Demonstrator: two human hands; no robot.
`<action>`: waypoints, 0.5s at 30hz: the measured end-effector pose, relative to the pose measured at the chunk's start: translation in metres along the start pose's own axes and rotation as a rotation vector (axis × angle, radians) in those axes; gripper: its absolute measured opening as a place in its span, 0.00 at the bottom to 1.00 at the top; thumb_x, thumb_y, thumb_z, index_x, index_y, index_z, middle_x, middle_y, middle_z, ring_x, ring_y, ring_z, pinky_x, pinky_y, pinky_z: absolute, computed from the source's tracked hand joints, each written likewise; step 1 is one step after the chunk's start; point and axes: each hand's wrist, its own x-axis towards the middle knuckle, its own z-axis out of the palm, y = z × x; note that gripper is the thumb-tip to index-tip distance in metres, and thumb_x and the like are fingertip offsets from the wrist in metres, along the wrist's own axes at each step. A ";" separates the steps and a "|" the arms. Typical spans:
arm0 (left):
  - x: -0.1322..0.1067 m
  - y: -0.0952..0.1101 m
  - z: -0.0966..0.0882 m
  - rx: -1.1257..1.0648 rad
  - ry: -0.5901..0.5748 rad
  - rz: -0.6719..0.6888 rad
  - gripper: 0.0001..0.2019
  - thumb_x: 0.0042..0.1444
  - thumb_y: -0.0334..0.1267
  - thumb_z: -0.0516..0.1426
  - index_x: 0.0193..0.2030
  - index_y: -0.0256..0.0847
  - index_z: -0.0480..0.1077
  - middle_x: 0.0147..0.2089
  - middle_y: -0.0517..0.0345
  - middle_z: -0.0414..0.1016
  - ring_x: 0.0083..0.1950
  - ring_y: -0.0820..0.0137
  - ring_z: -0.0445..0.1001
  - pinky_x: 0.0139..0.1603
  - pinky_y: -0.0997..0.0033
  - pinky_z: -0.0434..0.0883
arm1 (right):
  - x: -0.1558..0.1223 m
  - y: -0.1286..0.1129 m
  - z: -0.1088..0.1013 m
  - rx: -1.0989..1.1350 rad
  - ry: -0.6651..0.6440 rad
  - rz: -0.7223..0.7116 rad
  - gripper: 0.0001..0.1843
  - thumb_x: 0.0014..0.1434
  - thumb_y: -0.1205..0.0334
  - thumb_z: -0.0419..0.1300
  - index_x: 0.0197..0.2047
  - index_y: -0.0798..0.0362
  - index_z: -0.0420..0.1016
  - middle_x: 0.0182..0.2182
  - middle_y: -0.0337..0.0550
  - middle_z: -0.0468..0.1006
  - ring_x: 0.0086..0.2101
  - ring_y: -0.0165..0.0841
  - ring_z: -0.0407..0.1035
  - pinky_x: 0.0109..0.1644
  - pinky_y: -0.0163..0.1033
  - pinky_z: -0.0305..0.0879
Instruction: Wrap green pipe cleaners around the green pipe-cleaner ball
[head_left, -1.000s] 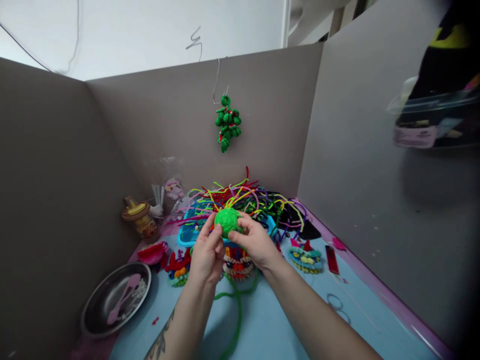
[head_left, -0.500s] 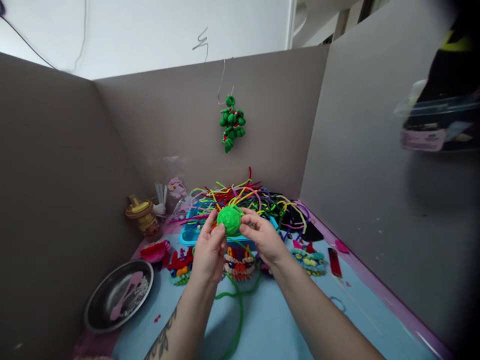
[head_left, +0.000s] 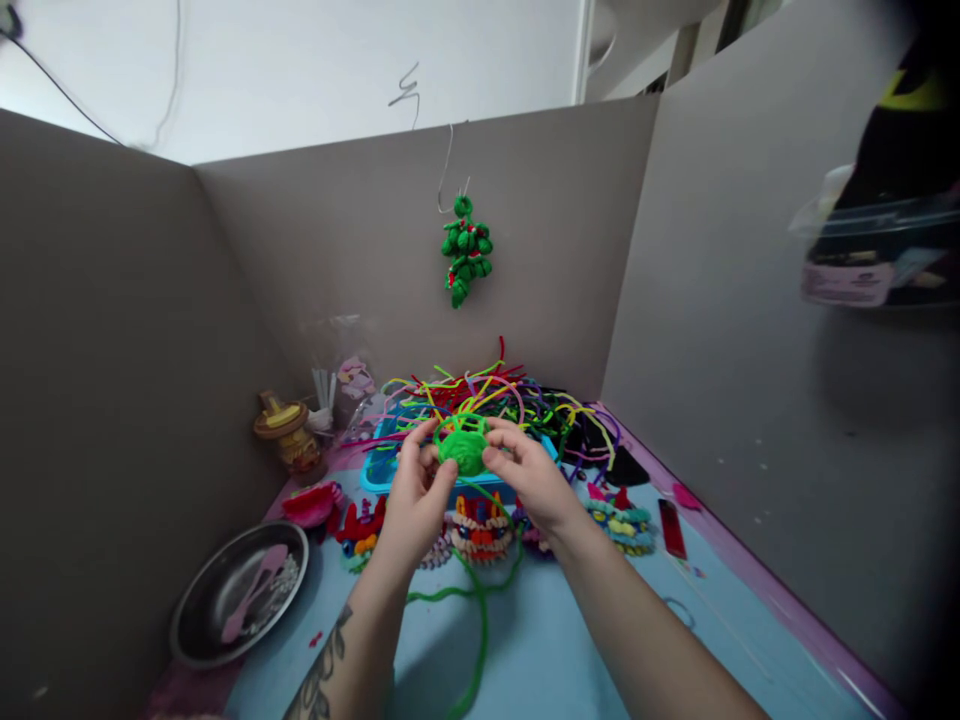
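Observation:
Both hands hold up a bright green round piece (head_left: 463, 452) that looks wound or woven from fuzzy yarn or pipe cleaner, with open loops along its top edge. My left hand (head_left: 420, 485) pinches its left side, thumb in front. On the right side my right hand (head_left: 531, 475) grips it between thumb and fingers. A green strand (head_left: 482, 620) hangs below and trails over the blue table cover. Behind my wrists stand colourful fuzzy figures, among them an orange and beige one (head_left: 481, 530), partly hidden by my arms.
A blue basket (head_left: 379, 475) heaped with coloured pipe cleaners (head_left: 495, 385) stands behind the hands. At the left are a metal bowl (head_left: 187, 600) with a pink scoop (head_left: 251, 600) and a yellow-brown jar (head_left: 289, 435). A green ornament (head_left: 466, 250) hangs from the grey partition (head_left: 337, 240).
The green piece has tipped so that its open, looped upper edge shows. My left hand has shifted slightly, with its thumb now further across the front. The camera view has dipped or shifted a little.

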 end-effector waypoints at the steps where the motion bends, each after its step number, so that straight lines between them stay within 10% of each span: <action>1: -0.001 0.000 0.000 0.038 -0.022 0.008 0.25 0.55 0.37 0.57 0.59 0.43 0.57 0.33 0.61 0.66 0.34 0.73 0.68 0.36 0.74 0.66 | 0.000 0.000 0.001 0.019 -0.039 0.015 0.14 0.47 0.50 0.66 0.31 0.52 0.73 0.50 0.47 0.70 0.50 0.41 0.65 0.52 0.45 0.60; 9: 0.004 -0.005 -0.001 0.177 0.178 0.059 0.16 0.51 0.37 0.60 0.48 0.41 0.66 0.40 0.56 0.69 0.39 0.70 0.70 0.39 0.71 0.68 | 0.005 0.013 0.002 0.647 0.024 0.416 0.14 0.41 0.58 0.71 0.32 0.51 0.77 0.31 0.38 0.79 0.33 0.32 0.70 0.37 0.38 0.65; 15: 0.006 -0.012 -0.006 0.483 0.165 0.135 0.05 0.50 0.37 0.60 0.34 0.40 0.74 0.35 0.56 0.70 0.36 0.69 0.68 0.37 0.70 0.65 | 0.004 0.013 0.001 0.690 -0.007 0.463 0.14 0.42 0.61 0.71 0.34 0.53 0.78 0.31 0.39 0.81 0.33 0.31 0.71 0.35 0.35 0.65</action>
